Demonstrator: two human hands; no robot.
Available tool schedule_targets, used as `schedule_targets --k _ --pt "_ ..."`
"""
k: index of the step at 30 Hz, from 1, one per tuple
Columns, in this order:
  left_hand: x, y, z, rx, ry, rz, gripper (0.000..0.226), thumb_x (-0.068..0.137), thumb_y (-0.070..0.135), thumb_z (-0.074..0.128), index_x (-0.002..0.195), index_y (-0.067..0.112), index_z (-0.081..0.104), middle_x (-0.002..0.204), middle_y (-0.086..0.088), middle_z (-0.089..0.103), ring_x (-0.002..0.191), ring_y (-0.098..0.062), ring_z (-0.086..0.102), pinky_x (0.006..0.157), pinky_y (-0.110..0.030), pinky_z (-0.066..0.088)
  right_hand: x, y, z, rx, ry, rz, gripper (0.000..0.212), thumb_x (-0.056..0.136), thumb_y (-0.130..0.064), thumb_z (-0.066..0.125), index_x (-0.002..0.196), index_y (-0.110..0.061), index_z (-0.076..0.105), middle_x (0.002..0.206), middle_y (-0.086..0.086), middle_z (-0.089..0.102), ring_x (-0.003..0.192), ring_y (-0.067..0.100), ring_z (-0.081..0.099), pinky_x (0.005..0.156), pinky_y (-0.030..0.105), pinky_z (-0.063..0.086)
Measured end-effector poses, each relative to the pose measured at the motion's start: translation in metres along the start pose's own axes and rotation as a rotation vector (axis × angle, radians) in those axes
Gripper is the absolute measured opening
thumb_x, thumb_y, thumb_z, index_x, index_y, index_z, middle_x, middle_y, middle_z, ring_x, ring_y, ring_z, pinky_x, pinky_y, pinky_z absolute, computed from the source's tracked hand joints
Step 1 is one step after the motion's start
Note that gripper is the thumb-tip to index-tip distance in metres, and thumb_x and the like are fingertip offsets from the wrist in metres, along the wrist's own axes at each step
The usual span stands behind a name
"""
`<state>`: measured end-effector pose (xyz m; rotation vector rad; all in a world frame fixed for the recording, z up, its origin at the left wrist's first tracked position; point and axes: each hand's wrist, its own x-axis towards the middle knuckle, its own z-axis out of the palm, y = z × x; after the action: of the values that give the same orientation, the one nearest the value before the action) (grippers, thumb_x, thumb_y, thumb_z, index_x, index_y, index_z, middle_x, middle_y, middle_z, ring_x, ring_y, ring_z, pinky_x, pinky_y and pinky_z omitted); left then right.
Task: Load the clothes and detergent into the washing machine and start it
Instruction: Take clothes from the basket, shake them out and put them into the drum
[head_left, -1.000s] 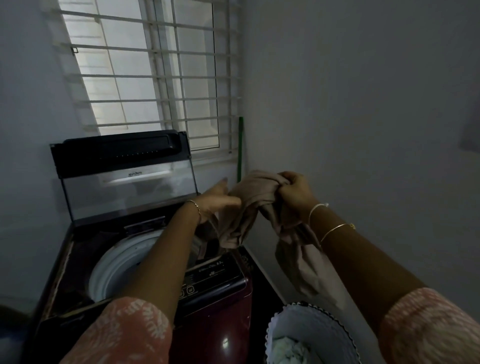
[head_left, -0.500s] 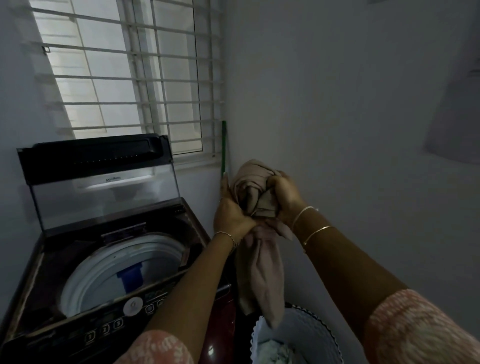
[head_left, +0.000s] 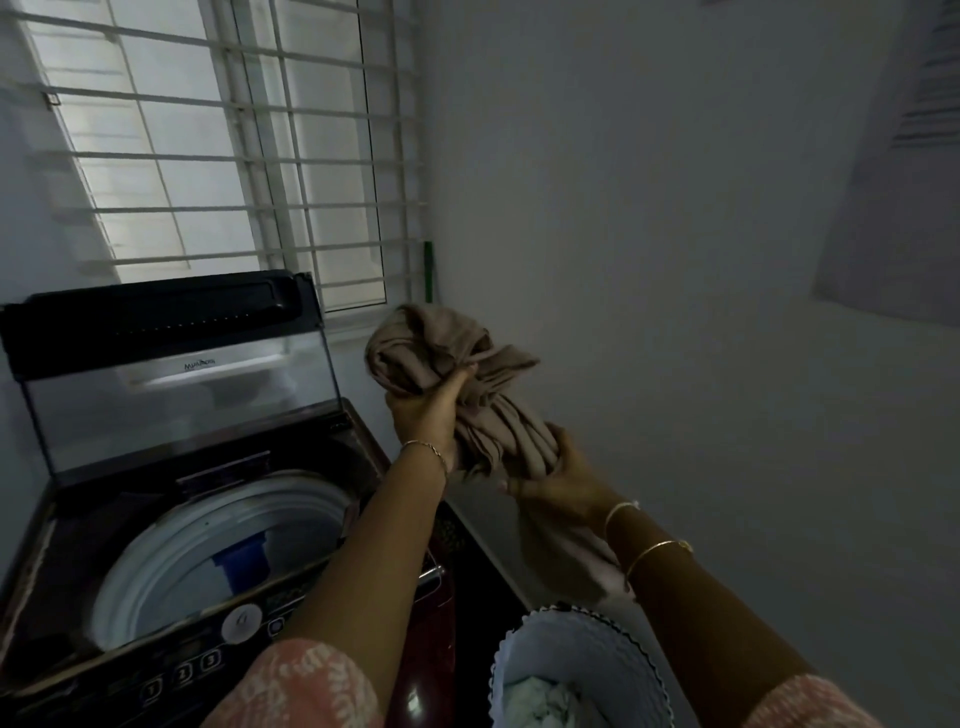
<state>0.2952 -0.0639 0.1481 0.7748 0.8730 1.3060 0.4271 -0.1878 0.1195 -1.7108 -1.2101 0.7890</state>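
Beside washing machine (head_left: 171, 519): beige cloth (head_left: 467, 384) bunched, tail down-right.

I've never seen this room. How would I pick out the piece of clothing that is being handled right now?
Start at the open top-loading washing machine under the barred window; just right of it both hands are raised in front of the wall. The left hand and right hand grip a bunched beige cloth. Unlike the pale laundry lying in the white basket below, it is tan, twisted and held in the air.
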Motion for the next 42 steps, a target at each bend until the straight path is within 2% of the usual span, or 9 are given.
schedule_targets --k 8,13,19,22,25,30,34,37,42 --pt "-0.025 0.032 0.006 -0.181 -0.106 -0.107 0.053 0.065 0.03 0.083 0.111 0.007 0.07 0.105 -0.016 0.072 0.091 -0.035 0.071 0.073 -0.047 0.058 -0.006 0.018 -0.015 -0.58 0.249 0.143 0.047 0.065 -0.047 0.065 0.106 -0.023 0.061 0.104 0.006 0.067 0.096 0.03 0.063 0.086 0.042 0.053" --pt "0.013 0.022 -0.02 -0.074 -0.152 -0.187 0.084 0.045 0.049 0.088 0.118 0.014 0.068 0.12 -0.012 0.068 0.105 -0.034 0.066 0.092 -0.052 0.052 -0.008 0.022 -0.029 -0.612 0.36 0.262 0.053 0.069 -0.048 0.066 0.107 -0.011 0.065 0.114 0.015 0.057 0.101 0.037 0.06 0.088 0.044 0.053" --pt "-0.021 0.035 -0.022 -0.013 -0.191 -0.22 0.065 0.061 0.051 0.078 0.112 0.012 0.071 0.111 -0.013 0.071 0.102 -0.032 0.067 0.094 -0.048 0.052 -0.001 0.004 -0.037 -0.337 0.407 0.26 0.029 0.086 -0.021 0.058 0.105 -0.001 0.048 0.118 0.023 0.057 0.11 0.04 0.055 0.089 0.044 0.046" --pt "-0.029 0.034 -0.021 -0.02 -0.267 -0.249 0.04 0.083 0.047 0.062 0.094 0.01 0.076 0.101 -0.013 0.073 0.093 -0.03 0.068 0.093 -0.042 0.051 0.002 -0.008 -0.038 -0.112 0.348 0.255 0.011 0.089 -0.008 0.054 0.084 0.001 0.056 0.085 0.015 0.059 0.081 0.026 0.057 0.078 0.041 0.049" --pt "-0.032 0.031 -0.021 -0.045 -0.318 -0.278 0.04 0.085 0.046 0.06 0.096 0.011 0.074 0.107 -0.014 0.071 0.095 -0.03 0.068 0.09 -0.041 0.053 0.003 -0.014 -0.039 0.211 0.221 0.295 0.02 0.09 -0.001 0.051 0.108 0.002 0.06 0.079 0.009 0.057 0.075 0.022 0.056 0.074 0.037 0.053" --pt "-0.043 0.025 -0.015 -0.054 -0.381 -0.263 0.04 0.091 0.045 0.054 0.086 0.011 0.075 0.088 -0.011 0.074 0.076 -0.026 0.071 0.07 -0.036 0.054 -0.005 -0.023 -0.035 0.584 0.056 0.223 0.013 0.097 -0.014 0.044 0.096 -0.013 0.058 0.081 0.01 0.054 0.069 0.021 0.051 0.067 0.036 0.05" --pt "-0.05 0.015 -0.007 -0.034 -0.373 -0.27 0.041 0.096 0.047 0.045 0.096 0.013 0.067 0.088 -0.007 0.072 0.084 -0.026 0.062 0.075 -0.036 0.051 -0.012 -0.033 -0.035 0.946 -0.11 0.045 0.028 0.1 -0.016 0.041 0.12 -0.006 0.058 0.108 0.013 0.064 0.096 0.026 0.06 0.079 0.035 0.056" --pt "-0.059 0.004 0.001 -0.06 -0.378 -0.269 0.042 0.099 0.045 0.038 0.095 0.013 0.065 0.109 -0.002 0.063 0.085 -0.026 0.06 0.072 -0.035 0.048 -0.018 -0.039 -0.041 1.046 -0.153 -0.025 0.029 0.101 -0.017 0.036 0.113 -0.006 0.06 0.11 0.013 0.064 0.099 0.024 0.061 0.085 0.03 0.054" --pt "-0.066 -0.004 0.005 -0.083 -0.404 -0.235 0.044 0.1 0.044 0.035 0.089 0.013 0.064 0.093 -0.002 0.068 0.08 -0.02 0.061 0.064 -0.03 0.052 -0.021 -0.023 -0.049 1.153 -0.215 -0.092 0.033 0.093 -0.017 0.044 0.091 -0.009 0.076 0.1 0.012 0.072 0.088 0.021 0.07 0.083 0.032 0.056"
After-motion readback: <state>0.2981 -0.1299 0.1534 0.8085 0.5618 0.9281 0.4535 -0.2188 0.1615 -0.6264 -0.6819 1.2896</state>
